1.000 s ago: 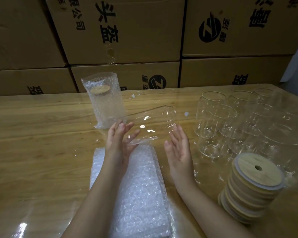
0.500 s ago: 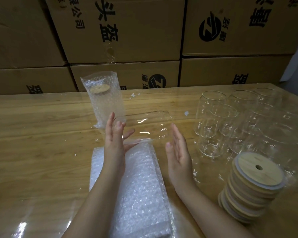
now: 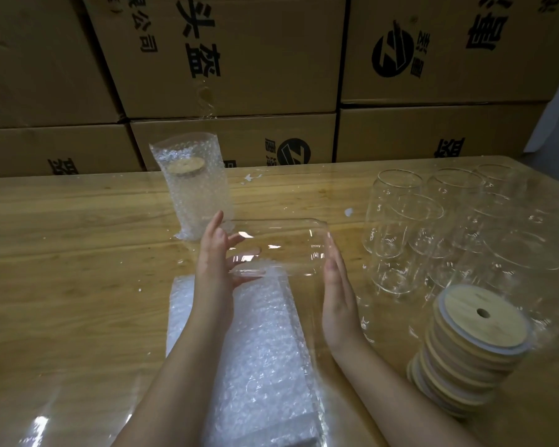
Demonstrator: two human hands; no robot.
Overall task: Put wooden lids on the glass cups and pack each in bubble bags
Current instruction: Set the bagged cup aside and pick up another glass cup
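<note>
A clear glass cup (image 3: 284,250) lies sideways in the air between my palms, above the far end of a stack of bubble bags (image 3: 259,343). My left hand (image 3: 218,262) presses its open end with straight fingers. My right hand (image 3: 338,291) presses flat against its base. Behind my left hand stands a packed cup (image 3: 196,188), its wooden lid showing through its bubble bag. Several bare glass cups (image 3: 400,221) stand at the right. A leaning stack of wooden lids (image 3: 471,343) sits at the near right.
The wooden table (image 3: 62,269) has a glossy clear cover. Stacked cardboard boxes (image 3: 239,59) form a wall right behind its far edge. Small white scraps (image 3: 250,178) lie near the back.
The glass cup has lowered and levelled out between my palms, and my left fingers have straightened upward. My right hand has shifted slightly outward.
</note>
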